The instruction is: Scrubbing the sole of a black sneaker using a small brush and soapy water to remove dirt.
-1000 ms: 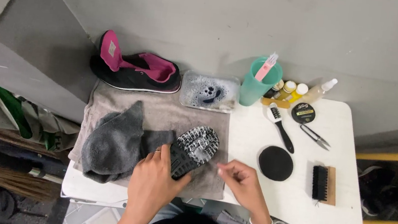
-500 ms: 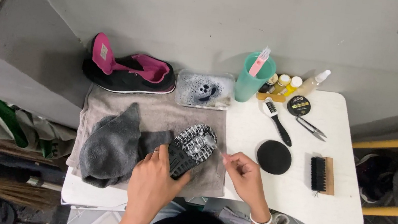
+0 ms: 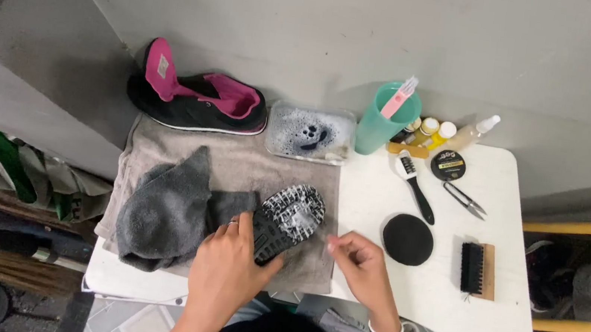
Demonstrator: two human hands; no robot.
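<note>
My left hand grips a black shoe that lies sole up on a grey towel, its white-flecked tread wet with foam. My right hand hovers just right of the shoe over the towel's edge. Its fingertips are pinched together, and I see nothing between them. A crumpled grey cloth lies against the left side of my left hand.
A matching black shoe with pink lining sits at the back, beside a tray of soapy water. The white table holds a teal cup with a pink toothbrush, small bottles, a round tin, a black-handled brush, snips, a round black pad and a wooden brush.
Both hands stay nearly where they were, the left still on the shoe. The right hand's fingertips shifted slightly beside the sole, and the view moved a little.
</note>
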